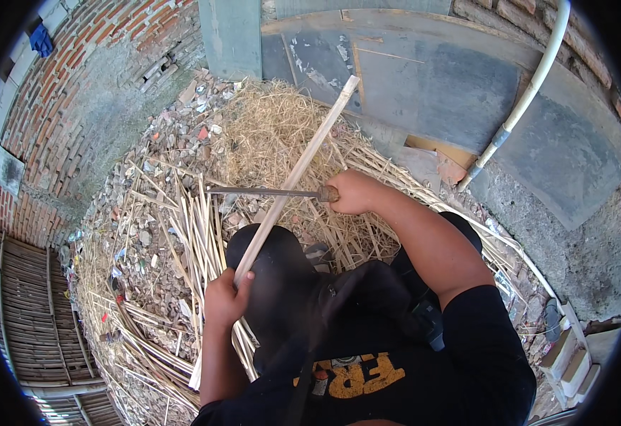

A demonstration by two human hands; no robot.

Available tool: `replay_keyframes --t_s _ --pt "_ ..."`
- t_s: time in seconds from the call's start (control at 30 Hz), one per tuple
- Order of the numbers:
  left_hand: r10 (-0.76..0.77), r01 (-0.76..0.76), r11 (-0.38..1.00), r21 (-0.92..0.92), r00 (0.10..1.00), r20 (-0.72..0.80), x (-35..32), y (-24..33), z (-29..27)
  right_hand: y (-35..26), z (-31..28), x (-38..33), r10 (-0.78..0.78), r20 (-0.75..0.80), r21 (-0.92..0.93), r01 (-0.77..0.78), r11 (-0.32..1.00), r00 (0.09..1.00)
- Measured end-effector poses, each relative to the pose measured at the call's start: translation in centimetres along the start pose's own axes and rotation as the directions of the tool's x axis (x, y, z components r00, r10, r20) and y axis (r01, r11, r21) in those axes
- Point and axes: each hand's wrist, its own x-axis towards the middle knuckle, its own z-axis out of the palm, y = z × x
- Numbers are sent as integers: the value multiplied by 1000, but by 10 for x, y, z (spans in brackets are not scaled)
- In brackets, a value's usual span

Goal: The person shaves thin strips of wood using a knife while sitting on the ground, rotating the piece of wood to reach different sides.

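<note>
My left hand [225,299] is closed around the lower end of a long pale bamboo strip [312,150], which slants up and away to the right. The strip passes over my left knee. In my right hand [358,193] is the handle of a long, narrow-bladed knife [243,191], its dark blade pointing left. The blade lies crosswise at the strip's middle; whether its edge bites into the bamboo I cannot tell. Below the strip, a heap of fine curly shavings [264,117] covers the ground.
Split bamboo strips [198,227] lie in a bundle beside my left arm, with more strips [389,167] at the right. Stony rubble [140,184] spreads leftward to a brick wall [62,121]. A white pipe [531,89] stands before grey panels [438,78]. Woven bamboo [33,298] borders the lower left.
</note>
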Motion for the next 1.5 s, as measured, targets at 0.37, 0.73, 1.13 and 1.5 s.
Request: replay_keyframes --t_s 0.37,0.73,1.13,1.5 --pt "10 -10 1000 5 1000 -6 -1 1 0 0 -1 0 5 -3 12 -5 1000 1000" --pt "2 -2 1000 5 1000 -2 -1 0 -1 -5 -6 -1 13 48 25 -14 1000 999" --pt "-2 1 1000 -25 1000 -16 -1 -1 2 -6 -5 -2 40 55 31 -41 999 998" --pt "-14 14 1000 -13 1000 -8 -1 -3 3 -4 -3 -1 37 58 63 -40 997 998"
